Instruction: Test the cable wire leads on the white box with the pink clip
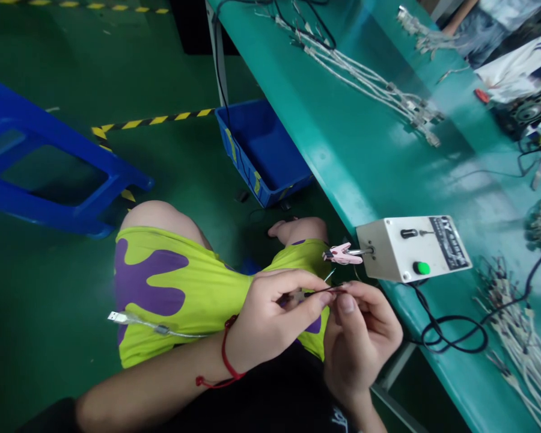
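A USB cable (162,329) with a pale plug lies across my lap and runs under my left forearm. Thin dark wires (314,293) stretch between my two hands above my knees. My left hand (279,319) pinches them between thumb and fingers, its wrist wearing a red cord. The fingertips of my right hand (360,337) are closed on the far end of the wires; the tips themselves are partly hidden. Just beyond my hands, a pink clip (344,254) is fixed to the rod of a white box (406,249) with a green button.
The green table (342,156) slopes along my right, bearing a bundle of cables (360,75) and another cable bundle (518,337). A black cord (455,346) loops beside the box. A blue bin (264,150) stands on the floor, a blue stool (54,162) at left. Another person (491,24) is across the table.
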A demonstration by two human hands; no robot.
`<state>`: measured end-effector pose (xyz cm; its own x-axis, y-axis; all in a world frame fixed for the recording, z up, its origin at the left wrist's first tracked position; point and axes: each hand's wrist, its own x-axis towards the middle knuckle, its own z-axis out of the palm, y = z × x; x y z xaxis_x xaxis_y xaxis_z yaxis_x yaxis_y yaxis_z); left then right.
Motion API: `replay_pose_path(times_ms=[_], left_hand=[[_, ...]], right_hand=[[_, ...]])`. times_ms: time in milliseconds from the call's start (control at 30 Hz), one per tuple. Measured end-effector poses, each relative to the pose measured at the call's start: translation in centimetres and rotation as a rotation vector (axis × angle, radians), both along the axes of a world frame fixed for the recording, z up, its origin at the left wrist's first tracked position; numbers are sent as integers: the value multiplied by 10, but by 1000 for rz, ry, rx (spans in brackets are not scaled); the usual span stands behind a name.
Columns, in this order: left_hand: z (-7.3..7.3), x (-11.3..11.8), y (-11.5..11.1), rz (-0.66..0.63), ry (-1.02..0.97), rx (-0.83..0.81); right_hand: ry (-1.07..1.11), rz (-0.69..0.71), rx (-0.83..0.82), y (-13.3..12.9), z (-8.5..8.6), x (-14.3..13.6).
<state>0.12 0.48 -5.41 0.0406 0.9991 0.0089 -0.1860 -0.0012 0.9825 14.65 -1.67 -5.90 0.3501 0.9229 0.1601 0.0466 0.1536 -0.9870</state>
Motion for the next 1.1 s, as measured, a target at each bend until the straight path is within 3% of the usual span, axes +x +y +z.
replay_pose_path(times_ms=[233, 467, 700, 900, 1100], left_hand=[[5, -1, 2, 44, -36, 77], [-2, 1, 4, 94, -116, 18], [-8, 4, 9, 87, -163, -126], [-13, 2, 10, -24, -98, -169], [-4, 1, 10, 56, -185, -151]], right_hand=[[7, 80, 74, 8, 0, 4], [144, 138, -28, 15, -7, -1], [149, 102, -63, 23, -11, -2], [-25, -15, -33, 21, -11, -1], [-18, 47, -39, 19, -8, -3]])
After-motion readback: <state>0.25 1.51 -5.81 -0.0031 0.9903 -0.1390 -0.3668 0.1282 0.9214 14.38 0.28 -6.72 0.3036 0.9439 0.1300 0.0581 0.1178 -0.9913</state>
